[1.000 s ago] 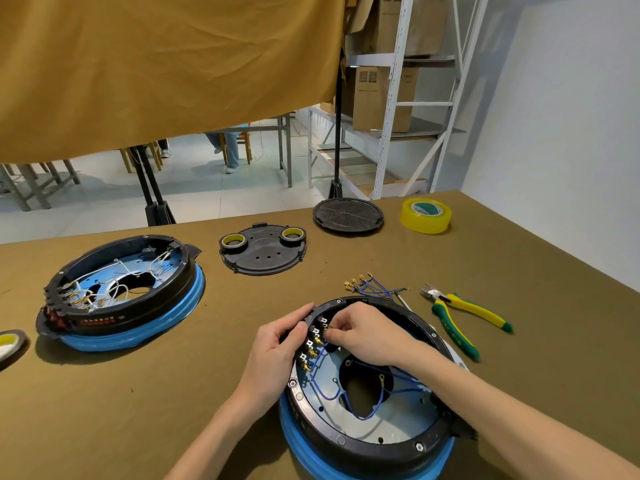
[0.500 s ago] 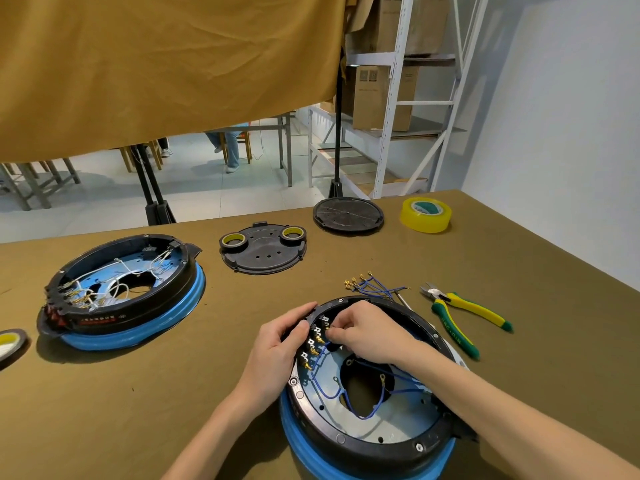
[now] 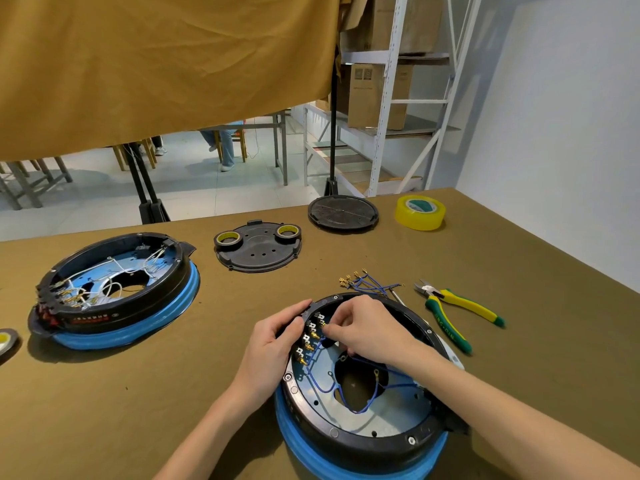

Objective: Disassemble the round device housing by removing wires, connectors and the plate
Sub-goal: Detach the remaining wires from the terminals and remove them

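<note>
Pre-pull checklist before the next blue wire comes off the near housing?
1. Left hand grips near housing rim: ok.
2. Right hand pinching at a terminal in the connector row: ok; exact grip hidden.
3. Blue wires still inside housing: not ok, several remain.
4. Removed wires set aside on table: ok.
5. Cutters lie beside the housing: ok.
6. Plate screws out: cannot tell.

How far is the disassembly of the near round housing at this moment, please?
Done: a bundle of removed blue wires lies beside the near housing. In hand: the left hand grips the rim while the right hand pinches at a connector in the connector row. Left: several blue wires inside and the metal plate.
</note>
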Available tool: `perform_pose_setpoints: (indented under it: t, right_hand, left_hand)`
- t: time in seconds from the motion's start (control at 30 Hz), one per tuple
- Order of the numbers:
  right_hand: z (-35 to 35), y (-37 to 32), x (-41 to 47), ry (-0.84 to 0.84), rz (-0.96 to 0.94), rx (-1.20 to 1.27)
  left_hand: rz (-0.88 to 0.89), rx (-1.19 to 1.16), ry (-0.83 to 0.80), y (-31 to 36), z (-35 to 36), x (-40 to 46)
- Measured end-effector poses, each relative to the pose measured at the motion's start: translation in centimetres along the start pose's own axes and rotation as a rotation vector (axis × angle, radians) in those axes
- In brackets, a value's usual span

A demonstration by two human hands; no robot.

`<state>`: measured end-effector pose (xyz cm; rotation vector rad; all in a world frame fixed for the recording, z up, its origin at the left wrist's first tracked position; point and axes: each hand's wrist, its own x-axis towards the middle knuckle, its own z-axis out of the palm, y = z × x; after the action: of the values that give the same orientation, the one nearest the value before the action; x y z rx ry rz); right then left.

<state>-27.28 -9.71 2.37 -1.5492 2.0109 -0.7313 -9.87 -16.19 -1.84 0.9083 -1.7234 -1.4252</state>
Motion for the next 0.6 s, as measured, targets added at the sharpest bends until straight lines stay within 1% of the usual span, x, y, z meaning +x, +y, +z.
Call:
perform_pose_setpoints:
  t: [0.07,0.17,0.23,0.33,0.6]
  right_hand:
    - [-0.2,0.2,-0.5,0.019,-0.026,0.006]
    - [0.0,0.2,-1.4,0.071,-0.146,-0.109]
    - [0.2,-0.2,-1.8,0.049,-0.194,-0.158]
    - [0.2,-0.8,-1.7,0.035,-0.157,-0.179]
    - [1.1,-1.3,-1.5,0.102,-0.093,-0.240]
  left_hand:
    - [-0.003,-0.009,0.003,0.0,0.0,-0.1]
    - [0.003,-0.003,0.004,0.1,0.1,-0.2]
    - [0.006,0.000,0.007,0.1,0.1,-0.2]
    - [0.013,0.001,0.008,0.1,0.1,-0.2]
    - [0.018,-0.001,-0.003,0.1,0.0,-0.2]
